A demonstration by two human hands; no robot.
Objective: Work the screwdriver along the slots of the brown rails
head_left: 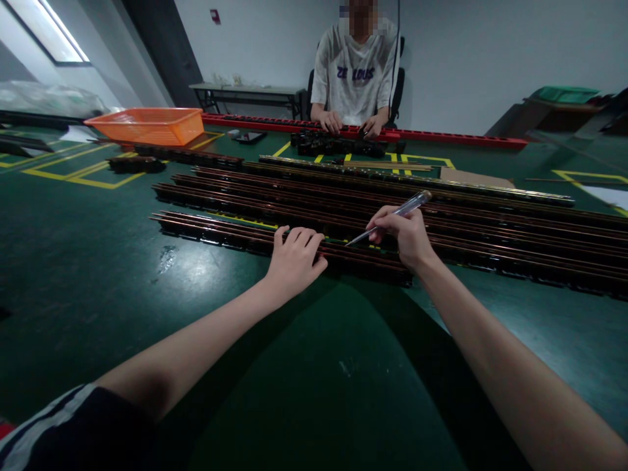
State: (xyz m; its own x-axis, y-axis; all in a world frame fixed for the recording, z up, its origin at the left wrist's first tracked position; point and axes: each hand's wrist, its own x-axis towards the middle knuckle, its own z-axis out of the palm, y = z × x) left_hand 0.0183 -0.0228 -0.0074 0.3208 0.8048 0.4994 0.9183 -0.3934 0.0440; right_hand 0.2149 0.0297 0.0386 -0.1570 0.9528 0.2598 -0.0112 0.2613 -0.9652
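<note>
My right hand (pixel 403 234) is closed around a screwdriver (pixel 411 203) with a clear handle and a thin metal shaft. The shaft slants down to the left, and its tip is at the nearest long dark strip (pixel 220 237). That strip carries thin copper-coloured bars along its length. My left hand (pixel 296 258) grips the same strip just left of the tip, fingers bent over the far side and thumb on the near side. More dark strips with copper-coloured bars (pixel 510 245) lie side by side behind it, running off to the right.
Across the green table (pixel 88 261) sits a person (pixel 360 72), both hands on dark parts (pixel 338 144) by a long red rail (pixel 456 139). An orange bin (pixel 152 125) stands at the back left. A short dark piece (pixel 135 163) and cardboard (pixel 475 178) lie behind the strips.
</note>
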